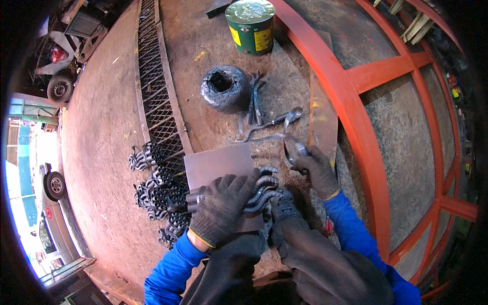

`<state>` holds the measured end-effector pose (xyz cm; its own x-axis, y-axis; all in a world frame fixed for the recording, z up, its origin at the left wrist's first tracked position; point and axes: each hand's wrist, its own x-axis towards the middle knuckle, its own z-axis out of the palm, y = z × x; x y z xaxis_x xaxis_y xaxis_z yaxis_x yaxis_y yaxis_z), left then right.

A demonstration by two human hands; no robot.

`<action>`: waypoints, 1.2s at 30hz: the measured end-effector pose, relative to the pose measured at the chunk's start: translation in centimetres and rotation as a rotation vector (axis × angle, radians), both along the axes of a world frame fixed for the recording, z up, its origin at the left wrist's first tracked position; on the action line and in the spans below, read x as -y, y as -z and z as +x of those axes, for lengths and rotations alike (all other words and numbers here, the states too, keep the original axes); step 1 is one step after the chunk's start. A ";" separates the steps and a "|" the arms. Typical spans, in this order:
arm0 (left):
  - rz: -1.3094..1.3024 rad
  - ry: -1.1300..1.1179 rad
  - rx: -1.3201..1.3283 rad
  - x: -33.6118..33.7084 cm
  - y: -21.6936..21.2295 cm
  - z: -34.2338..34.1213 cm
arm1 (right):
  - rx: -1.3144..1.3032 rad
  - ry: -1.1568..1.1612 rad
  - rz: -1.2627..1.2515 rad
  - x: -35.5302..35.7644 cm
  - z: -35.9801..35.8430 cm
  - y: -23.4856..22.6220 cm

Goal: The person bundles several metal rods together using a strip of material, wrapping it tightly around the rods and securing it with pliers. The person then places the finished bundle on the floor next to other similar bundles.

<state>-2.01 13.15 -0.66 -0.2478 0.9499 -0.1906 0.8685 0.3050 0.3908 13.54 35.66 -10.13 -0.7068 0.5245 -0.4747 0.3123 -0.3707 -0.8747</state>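
**Left hand pins the curved pieces; right hand sits just beyond their hooked ends with the pliers**

I start at my left fingers (pixel 243 184): they lie flat and spread, pressing down on a small bundle of curved metal pieces (pixel 264 189) that rest on a flat steel plate (pixel 216 162) on the floor. The fingers are together over the bundle, clamped down on it rather than wrapped around it. The bundle's long axis runs left to right across the view, straight shanks under my left hand (pixel 221 206), hooked ends poking out past the fingertips toward the right.

Just beside those hooked ends, up and to the right, my right hand (pixel 317 170) is closed around the handles of a pair of pliers (pixel 291 134). The tool's nose points away from me, toward the loose wire scraps (pixel 254 101) and the roll of black binding wire (pixel 223 87) farther out. I cannot tell whether the plier nose grips anything.

So the right hand is the nearer one to the free, hooked ends; the left covers the shanks.

Outward from there: stacks of finished scroll pieces (pixel 157 188) lie to the left of the plate, along a long grating (pixel 155 86). A green tin can (pixel 250 25) stands well apart at the top, and an orange steel frame (pixel 356 112) curves along the right.
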 end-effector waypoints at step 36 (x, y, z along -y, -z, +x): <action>0.294 0.131 -0.210 -11.4 0.3 -16.8 | -0.646 0.153 -0.053 -3.3 19.0 -14.4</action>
<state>-18.83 24.52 -0.92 -0.1254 0.9826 0.1371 0.9630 0.0874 0.2548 32.51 39.01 4.26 -0.7774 0.6289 -0.0086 -0.3281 -0.4171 -0.8476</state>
